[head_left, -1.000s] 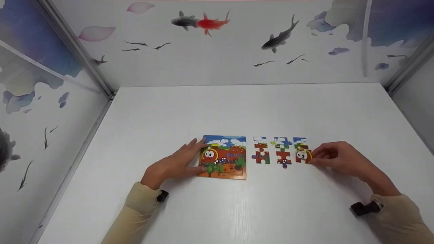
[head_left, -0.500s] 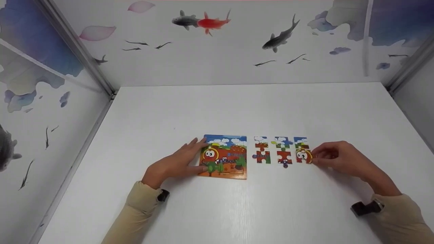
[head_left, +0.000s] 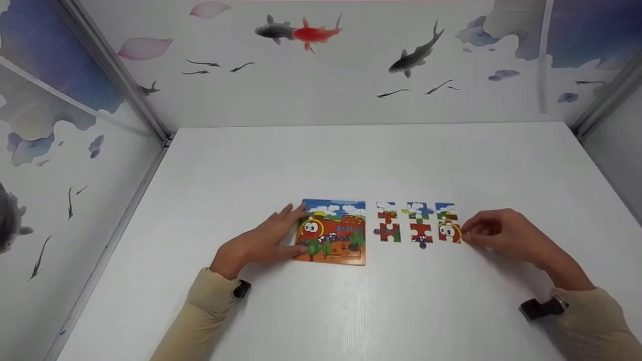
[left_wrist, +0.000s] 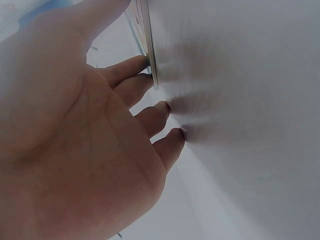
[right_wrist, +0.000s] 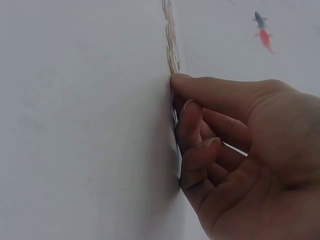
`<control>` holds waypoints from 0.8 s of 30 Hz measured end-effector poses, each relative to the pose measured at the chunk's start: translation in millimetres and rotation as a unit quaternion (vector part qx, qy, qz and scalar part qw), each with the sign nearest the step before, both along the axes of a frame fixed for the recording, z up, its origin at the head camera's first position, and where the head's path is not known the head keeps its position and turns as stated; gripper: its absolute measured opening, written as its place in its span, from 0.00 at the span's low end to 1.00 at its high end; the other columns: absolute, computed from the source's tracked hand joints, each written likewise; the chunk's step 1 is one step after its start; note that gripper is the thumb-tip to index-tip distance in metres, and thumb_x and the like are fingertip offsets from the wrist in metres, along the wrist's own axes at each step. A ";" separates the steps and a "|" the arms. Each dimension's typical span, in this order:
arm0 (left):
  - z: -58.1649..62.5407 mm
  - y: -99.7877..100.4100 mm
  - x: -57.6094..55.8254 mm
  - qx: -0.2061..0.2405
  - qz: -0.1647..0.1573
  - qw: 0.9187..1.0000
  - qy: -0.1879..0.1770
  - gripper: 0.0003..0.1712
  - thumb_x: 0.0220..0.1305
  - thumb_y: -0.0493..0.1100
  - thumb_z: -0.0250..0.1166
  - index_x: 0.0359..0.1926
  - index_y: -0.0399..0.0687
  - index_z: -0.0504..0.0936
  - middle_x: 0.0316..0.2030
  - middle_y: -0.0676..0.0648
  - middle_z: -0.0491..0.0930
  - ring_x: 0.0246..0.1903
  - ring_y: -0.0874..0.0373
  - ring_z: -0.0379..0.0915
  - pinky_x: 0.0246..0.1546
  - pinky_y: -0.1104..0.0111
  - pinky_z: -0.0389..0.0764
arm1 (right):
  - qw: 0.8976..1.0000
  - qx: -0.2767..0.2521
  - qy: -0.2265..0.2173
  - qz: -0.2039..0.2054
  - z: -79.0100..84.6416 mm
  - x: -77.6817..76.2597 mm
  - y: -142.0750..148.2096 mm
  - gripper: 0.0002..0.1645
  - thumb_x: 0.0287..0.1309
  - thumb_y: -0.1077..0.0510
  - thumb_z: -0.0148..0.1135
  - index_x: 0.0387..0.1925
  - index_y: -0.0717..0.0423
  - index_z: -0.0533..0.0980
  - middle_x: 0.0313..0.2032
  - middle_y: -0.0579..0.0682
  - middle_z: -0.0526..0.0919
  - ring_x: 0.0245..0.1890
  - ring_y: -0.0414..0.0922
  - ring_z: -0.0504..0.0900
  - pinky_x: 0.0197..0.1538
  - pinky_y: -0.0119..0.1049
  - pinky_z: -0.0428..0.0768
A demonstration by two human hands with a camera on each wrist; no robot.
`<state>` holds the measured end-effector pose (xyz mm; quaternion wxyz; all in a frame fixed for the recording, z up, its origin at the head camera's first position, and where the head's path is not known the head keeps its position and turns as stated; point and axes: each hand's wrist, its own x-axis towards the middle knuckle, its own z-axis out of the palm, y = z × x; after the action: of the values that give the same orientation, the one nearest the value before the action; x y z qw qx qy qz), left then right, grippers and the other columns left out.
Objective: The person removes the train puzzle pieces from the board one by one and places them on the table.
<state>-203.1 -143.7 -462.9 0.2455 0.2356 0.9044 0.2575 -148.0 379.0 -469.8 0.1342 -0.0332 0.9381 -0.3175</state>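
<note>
A square picture puzzle board (head_left: 341, 228) with a cartoon train, cactus and clouds lies flat on the table. My left hand (head_left: 258, 245) rests at its left edge, thumb and index fingertip on the board; its fingers reach out nearly straight in the left wrist view, some tips on the tabletop. To the right, loose jigsaw pieces lie in two rows. At the lower right one, a train-face puzzle piece (head_left: 449, 232) with white eyes, my right hand (head_left: 504, 233) pinches the right edge with thumb and forefinger. In the right wrist view the other fingers (right_wrist: 197, 165) are curled against the table.
Other jigsaw pieces, such as a red one (head_left: 421, 233) and a cloud one (head_left: 386, 209), lie between the board and my right hand. The white table (head_left: 321, 311) is bounded by a back wall (head_left: 321, 95) and side panels printed with fish.
</note>
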 end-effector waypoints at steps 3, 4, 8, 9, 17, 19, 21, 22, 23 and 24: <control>-0.4 -0.9 -0.1 0.001 0.001 1.000 -0.001 0.50 0.75 0.61 0.69 0.87 0.60 0.54 0.89 0.45 0.42 0.89 0.39 0.33 0.86 0.38 0.46 | 1.000 0.002 -0.002 -0.002 0.0 -0.3 0.2 0.13 0.68 0.52 0.75 0.52 0.48 0.88 0.41 0.49 0.87 0.42 0.48 0.79 0.36 0.31 0.82; -0.7 -1.3 -0.2 0.002 0.000 1.000 0.000 0.50 0.75 0.62 0.69 0.87 0.60 0.54 0.89 0.45 0.42 0.89 0.39 0.33 0.86 0.38 0.46 | 1.000 0.002 -0.003 -0.002 -0.1 -0.3 0.3 0.14 0.68 0.51 0.75 0.52 0.48 0.88 0.41 0.49 0.87 0.42 0.48 0.79 0.36 0.31 0.82; -1.3 -1.6 -0.3 0.005 -0.007 1.000 0.003 0.50 0.75 0.62 0.68 0.87 0.59 0.54 0.89 0.46 0.42 0.89 0.42 0.32 0.87 0.40 0.45 | 1.000 0.002 -0.004 -0.004 -1.2 -0.1 1.9 0.15 0.68 0.49 0.75 0.53 0.48 0.88 0.41 0.49 0.87 0.42 0.48 0.78 0.36 0.31 0.82; -1.7 -1.6 -0.5 0.004 -0.009 1.000 0.004 0.50 0.75 0.62 0.68 0.87 0.59 0.54 0.89 0.46 0.42 0.89 0.43 0.31 0.87 0.41 0.45 | 1.000 0.002 -0.003 -0.004 -1.4 -0.1 2.3 0.16 0.68 0.49 0.75 0.53 0.48 0.88 0.41 0.49 0.87 0.42 0.48 0.78 0.35 0.31 0.81; -1.8 0.3 1.3 -0.008 -0.001 1.000 0.009 0.51 0.74 0.63 0.69 0.88 0.60 0.53 0.89 0.47 0.42 0.89 0.42 0.33 0.87 0.40 0.47 | 1.000 0.005 0.006 0.007 -0.6 0.1 2.0 0.17 0.69 0.49 0.75 0.55 0.48 0.87 0.41 0.49 0.86 0.41 0.47 0.78 0.35 0.31 0.81; -1.8 1.1 1.8 -0.011 0.001 1.000 0.012 0.51 0.74 0.62 0.69 0.87 0.60 0.53 0.89 0.47 0.42 0.89 0.41 0.34 0.86 0.39 0.48 | 1.000 0.006 0.013 0.009 1.0 0.3 0.5 0.18 0.69 0.49 0.75 0.56 0.48 0.86 0.41 0.49 0.86 0.40 0.46 0.78 0.35 0.31 0.81; -1.8 1.4 2.3 -0.013 0.002 1.000 0.014 0.51 0.74 0.62 0.69 0.87 0.60 0.54 0.89 0.47 0.43 0.89 0.41 0.34 0.86 0.39 0.48 | 1.000 0.004 0.023 0.011 3.8 0.3 -2.4 0.18 0.69 0.49 0.75 0.56 0.49 0.86 0.41 0.49 0.87 0.39 0.46 0.79 0.34 0.31 0.82; -1.6 1.4 2.5 -0.013 0.002 1.000 0.016 0.51 0.74 0.62 0.69 0.87 0.59 0.54 0.89 0.48 0.43 0.89 0.41 0.34 0.86 0.39 0.48 | 0.999 0.003 0.031 0.012 5.6 0.2 -4.7 0.17 0.69 0.50 0.75 0.56 0.49 0.86 0.41 0.49 0.87 0.38 0.46 0.79 0.34 0.31 0.82; -1.0 1.4 2.7 -0.012 0.000 1.000 0.019 0.51 0.74 0.61 0.70 0.87 0.59 0.54 0.89 0.48 0.43 0.89 0.42 0.34 0.86 0.40 0.48 | 0.999 0.000 0.040 0.013 7.4 -0.1 -7.7 0.17 0.69 0.51 0.75 0.56 0.49 0.86 0.40 0.49 0.88 0.37 0.46 0.80 0.34 0.31 0.82; -0.5 1.1 2.8 -0.011 -0.002 1.000 0.021 0.51 0.74 0.61 0.70 0.87 0.58 0.55 0.89 0.48 0.44 0.89 0.42 0.35 0.87 0.40 0.48 | 0.999 -0.003 0.050 0.013 9.5 -0.6 -11.4 0.16 0.69 0.51 0.75 0.55 0.48 0.87 0.40 0.48 0.88 0.36 0.45 0.81 0.34 0.31 0.82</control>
<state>-200.3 -142.6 -463.4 0.2293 0.2396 0.9119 0.2419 -148.6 367.6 -460.3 0.0910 -0.0619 0.9422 -0.3165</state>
